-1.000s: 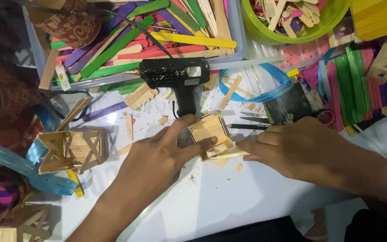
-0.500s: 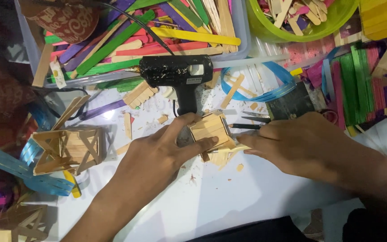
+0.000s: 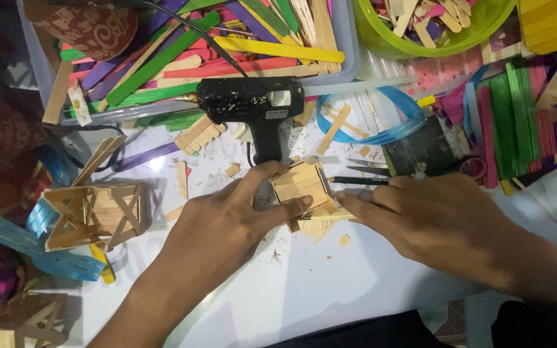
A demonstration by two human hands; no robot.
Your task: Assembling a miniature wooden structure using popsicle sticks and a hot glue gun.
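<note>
Centre of white tabletop (image 3: 330, 290): small box-like assembly of flat, pale wooden craft sticks (image 3: 301, 183), slats laid side by side, resting on more loose sticks and wood crumbs. Left hand (image 3: 227, 225) curled partly shut around the assembly's near-left side, thumb pressed along its lower edge, forefinger hooked over its top corner. Right hand (image 3: 439, 216) laid flat and mostly open, fingertips (image 3: 349, 201) pressed on a stick at the assembly's right base; nothing enclosed in its palm. Just behind, touching or nearly so: black glue gun (image 3: 253, 106), glossy plastic flecked with dried glue, handle pointed toward the assembly. Beside the right hand: dark slim pencil (image 3: 356, 181) and metal scissors (image 3: 381, 169). Left: open lattice frame of crossed wooden sticks (image 3: 95, 212), blue ribbon (image 3: 8, 235) underneath. Rear: clear plastic tub of coloured sticks (image 3: 182, 51), round green bowl (image 3: 439, 29) of short wood pieces, green and pink sticks (image 3: 517, 116) at right.
</note>
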